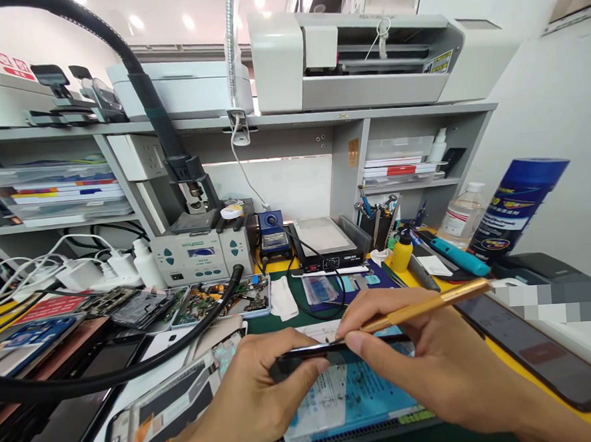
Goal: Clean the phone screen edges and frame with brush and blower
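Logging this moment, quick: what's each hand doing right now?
Left hand: closed, gripping a thin dark device at one end.
Right hand: closed, holding a gold pen-like tool.

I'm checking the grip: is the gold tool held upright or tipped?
Tipped: in the right hand, the gold tool lies nearer level than vertical, slanting up rightward.

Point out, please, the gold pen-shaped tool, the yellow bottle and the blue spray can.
Gold pen-shaped tool (425, 307): head view, on its shaft.
Yellow bottle (402, 254): head view, on its body.
Blue spray can (518, 209): head view, printed side.
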`<state>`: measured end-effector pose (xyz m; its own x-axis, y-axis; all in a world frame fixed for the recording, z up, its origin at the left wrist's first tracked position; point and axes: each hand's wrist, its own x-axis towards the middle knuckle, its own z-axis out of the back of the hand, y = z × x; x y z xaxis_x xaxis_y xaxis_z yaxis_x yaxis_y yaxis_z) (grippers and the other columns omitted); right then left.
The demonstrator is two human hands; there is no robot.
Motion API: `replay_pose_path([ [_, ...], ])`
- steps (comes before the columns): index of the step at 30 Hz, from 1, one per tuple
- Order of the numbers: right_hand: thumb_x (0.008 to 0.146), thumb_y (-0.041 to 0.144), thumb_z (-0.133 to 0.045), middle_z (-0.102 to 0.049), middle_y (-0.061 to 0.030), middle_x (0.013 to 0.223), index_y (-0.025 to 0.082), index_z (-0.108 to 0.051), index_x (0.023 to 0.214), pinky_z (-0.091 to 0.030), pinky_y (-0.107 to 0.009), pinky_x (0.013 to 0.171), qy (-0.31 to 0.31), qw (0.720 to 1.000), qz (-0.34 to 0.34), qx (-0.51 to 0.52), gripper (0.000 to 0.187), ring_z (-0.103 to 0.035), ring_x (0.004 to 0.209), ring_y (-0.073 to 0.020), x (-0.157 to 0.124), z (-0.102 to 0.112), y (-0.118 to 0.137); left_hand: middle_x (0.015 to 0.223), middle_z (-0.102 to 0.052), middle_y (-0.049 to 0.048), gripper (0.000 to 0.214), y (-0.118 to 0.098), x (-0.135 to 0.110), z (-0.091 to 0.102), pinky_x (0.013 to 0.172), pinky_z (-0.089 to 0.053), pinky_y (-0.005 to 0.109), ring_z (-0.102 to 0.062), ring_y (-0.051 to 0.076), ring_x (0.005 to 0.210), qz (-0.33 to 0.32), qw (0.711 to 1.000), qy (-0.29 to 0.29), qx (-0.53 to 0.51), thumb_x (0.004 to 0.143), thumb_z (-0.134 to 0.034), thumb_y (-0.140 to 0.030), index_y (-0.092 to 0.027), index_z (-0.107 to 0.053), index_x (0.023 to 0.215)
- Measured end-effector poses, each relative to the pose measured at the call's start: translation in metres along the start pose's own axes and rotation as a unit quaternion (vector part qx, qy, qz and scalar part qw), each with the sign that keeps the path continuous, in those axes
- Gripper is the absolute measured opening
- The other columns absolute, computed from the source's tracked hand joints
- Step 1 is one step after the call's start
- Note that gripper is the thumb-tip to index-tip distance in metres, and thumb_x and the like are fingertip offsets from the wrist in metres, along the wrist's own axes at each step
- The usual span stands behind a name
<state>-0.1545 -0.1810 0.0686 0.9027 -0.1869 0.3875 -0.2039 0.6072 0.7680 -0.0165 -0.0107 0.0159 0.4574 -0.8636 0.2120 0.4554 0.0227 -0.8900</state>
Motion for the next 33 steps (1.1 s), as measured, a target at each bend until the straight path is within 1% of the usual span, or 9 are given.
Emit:
replay_pose_path([
  [5, 0.092, 0.017, -0.062, -0.071, 0.0002, 0.08, 0.022, -0.071, 0.086, -0.049, -0.024, 0.063, 0.0, 1.0, -0.014, -0.006, 0.011, -0.064, 0.073, -0.016, -0.001, 0.001, 0.0, 0.074, -0.067, -0.0012, 0.023, 0.001, -0.001, 0.0, 0.058, -0.038, 0.022, -0.05, 0.011, 0.064, 0.002, 1.0, -0.002, 0.011, 0.097, -0.063, -0.038, -0.021, -0.074, 0.087],
  [9, 0.095, 0.022, -0.061, -0.069, 0.0014, 0.079, 0.023, -0.071, 0.086, -0.047, -0.023, 0.061, -0.005, 0.999, -0.037, 0.007, 0.014, -0.061, 0.072, -0.0149, -0.002, 0.004, -0.003, 0.073, -0.07, -0.0025, 0.018, 0.003, -0.002, -0.001, 0.058, -0.043, 0.018, -0.057, 0.01, 0.063, -0.048, 0.998, -0.02, 0.034, 0.096, -0.063, -0.032, -0.021, -0.075, 0.087],
  [11, 0.096, 0.025, -0.061, -0.069, 0.0012, 0.08, 0.024, -0.071, 0.087, -0.046, -0.023, 0.061, -0.002, 0.998, -0.055, 0.011, 0.014, -0.061, 0.073, -0.0156, -0.002, 0.005, -0.003, 0.081, -0.074, -0.0025, 0.013, 0.003, -0.003, -0.001, 0.067, -0.05, 0.018, -0.067, 0.01, 0.072, -0.094, 0.993, -0.024, 0.06, 0.096, -0.063, -0.025, -0.023, -0.075, 0.094],
  [13, 0.096, 0.027, -0.061, -0.069, 0.0008, 0.081, 0.024, -0.071, 0.087, -0.047, -0.024, 0.061, 0.01, 0.998, -0.067, 0.01, 0.014, -0.062, 0.075, -0.0165, -0.001, 0.006, -0.003, 0.094, -0.078, -0.0005, 0.018, 0.005, -0.002, 0.0, 0.079, -0.054, 0.019, -0.073, 0.012, 0.086, -0.164, 0.982, -0.025, 0.093, 0.096, -0.062, -0.015, -0.023, -0.074, 0.106],
  [16, 0.097, 0.027, -0.062, -0.069, 0.0015, 0.082, 0.024, -0.071, 0.09, -0.049, -0.023, 0.066, 0.034, 0.996, -0.08, 0.025, 0.012, -0.062, 0.077, -0.016, -0.001, 0.006, -0.003, 0.106, -0.078, 0.0057, 0.028, 0.01, -0.001, 0.002, 0.089, -0.057, 0.022, -0.073, 0.014, 0.097, -0.282, 0.949, -0.03, 0.139, 0.094, -0.059, -0.003, -0.018, -0.07, 0.114],
  [19, 0.097, 0.028, -0.063, -0.067, 0.002, 0.083, 0.024, -0.07, 0.093, -0.049, -0.022, 0.068, 0.048, 0.994, -0.083, 0.053, 0.009, -0.061, 0.077, -0.0147, -0.004, 0.005, -0.005, 0.112, -0.077, 0.0087, 0.029, 0.016, -0.001, 0.003, 0.103, -0.054, 0.026, -0.072, 0.016, 0.108, -0.342, 0.92, -0.032, 0.191, 0.092, -0.061, -0.001, -0.015, -0.068, 0.117],
  [23, 0.098, 0.031, -0.061, -0.053, 0.0043, 0.069, 0.022, -0.064, 0.087, -0.04, -0.022, 0.054, 0.075, 0.99, -0.098, 0.063, 0.014, -0.046, 0.06, -0.0124, -0.008, 0.0, -0.009, 0.114, -0.078, 0.0069, 0.031, 0.019, -0.002, 0.004, 0.11, -0.05, 0.026, -0.071, 0.016, 0.113, -0.368, 0.896, -0.031, 0.246, 0.092, -0.06, -0.005, -0.015, -0.068, 0.121],
  [25, 0.098, 0.03, -0.059, -0.051, 0.0044, 0.067, 0.021, -0.062, 0.085, -0.039, -0.023, 0.053, 0.087, 0.99, -0.099, 0.056, 0.016, -0.044, 0.059, -0.0124, -0.01, -0.002, -0.011, 0.114, -0.079, 0.0061, 0.031, 0.019, -0.003, 0.005, 0.11, -0.05, 0.025, -0.071, 0.016, 0.112, -0.377, 0.885, -0.028, 0.272, 0.092, -0.059, -0.005, -0.014, -0.07, 0.119],
  [33, 0.094, 0.018, -0.063, -0.071, 0.0014, 0.085, 0.022, -0.066, 0.088, -0.052, -0.026, 0.074, 0.093, 0.995, -0.023, -0.002, 0.008, -0.067, 0.079, -0.015, -0.015, -0.006, -0.014, 0.116, -0.079, 0.0051, 0.029, 0.021, -0.004, 0.008, 0.103, -0.057, 0.029, -0.073, 0.02, 0.109, -0.378, 0.874, -0.022, 0.303, 0.093, -0.059, -0.006, -0.014, -0.072, 0.118],
])
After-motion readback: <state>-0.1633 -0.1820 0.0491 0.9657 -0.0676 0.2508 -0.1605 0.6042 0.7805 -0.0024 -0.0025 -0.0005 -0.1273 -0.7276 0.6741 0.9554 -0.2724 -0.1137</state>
